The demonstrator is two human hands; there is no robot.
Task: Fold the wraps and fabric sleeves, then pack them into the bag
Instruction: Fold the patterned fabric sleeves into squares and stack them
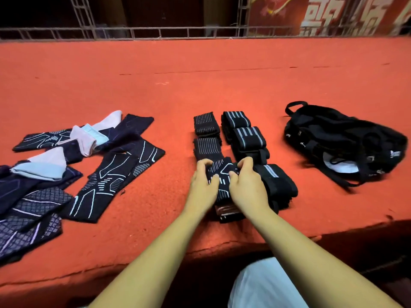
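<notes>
A folded black sleeve with white line patterns (222, 174) lies in front of me, gripped from both sides by my left hand (203, 181) and my right hand (246, 181). It rests on a low stack of folded pieces (229, 213). Beyond it sit two folded black wraps with thin stripes (205, 125) and rolled black wraps with grey bands (246, 136). Another rolled wrap (278, 183) lies just right of my right hand. A black bag (342, 141) lies open at the right. Several unfolded dark sleeves (115, 181) are spread at the left.
Everything lies on a red carpeted platform (200, 74) whose front edge runs close to my body. A metal railing (155, 33) lines the far side. Light-coloured sleeves (86, 138) are mixed into the left pile. My white-clothed knee (262, 285) shows at the bottom.
</notes>
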